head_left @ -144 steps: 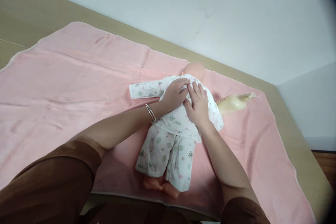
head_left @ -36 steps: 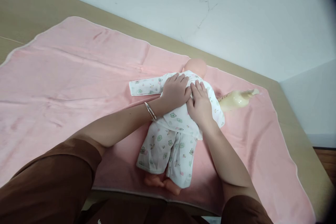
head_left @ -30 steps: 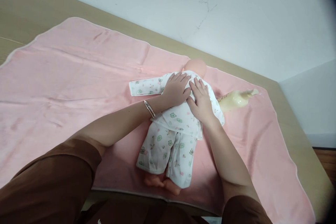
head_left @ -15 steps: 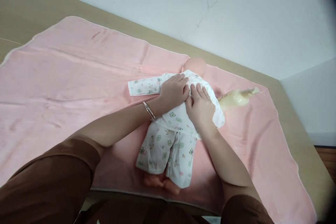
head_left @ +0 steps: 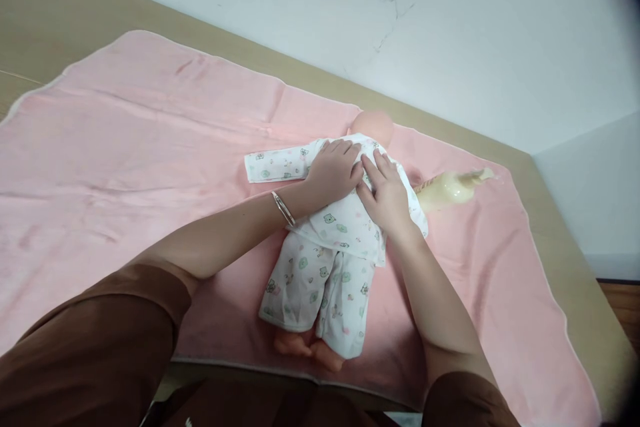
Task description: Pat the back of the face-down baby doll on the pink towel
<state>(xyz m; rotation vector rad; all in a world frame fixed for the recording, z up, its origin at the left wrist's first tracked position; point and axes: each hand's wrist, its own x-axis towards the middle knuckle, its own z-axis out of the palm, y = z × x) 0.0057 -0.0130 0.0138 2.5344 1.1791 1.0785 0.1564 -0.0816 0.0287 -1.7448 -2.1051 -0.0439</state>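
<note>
A baby doll (head_left: 373, 125) in white printed pyjamas (head_left: 325, 273) lies on a pink blanket (head_left: 125, 133), head toward the wall. My left hand (head_left: 333, 170) rests on the doll's chest with fingers curled onto the shirt fabric. My right hand (head_left: 387, 197) lies beside it on the chest, fingers stretched flat over the cloth. An empty sleeve (head_left: 275, 165) sticks out to the left. The doll's bare arm (head_left: 453, 185) points to the right. Its feet (head_left: 307, 350) show below the trouser legs. A silver bangle (head_left: 283, 208) sits on my left wrist.
The blanket covers most of a wooden table (head_left: 50, 20), which runs along a white wall (head_left: 450, 27). The table's right edge (head_left: 595, 320) drops to a wood floor. My brown sleeves fill the bottom of the view.
Both hands have stayed on the doll's chest. My right hand has slid slightly up and its fingers have flattened on the shirt. The doll has not moved.
</note>
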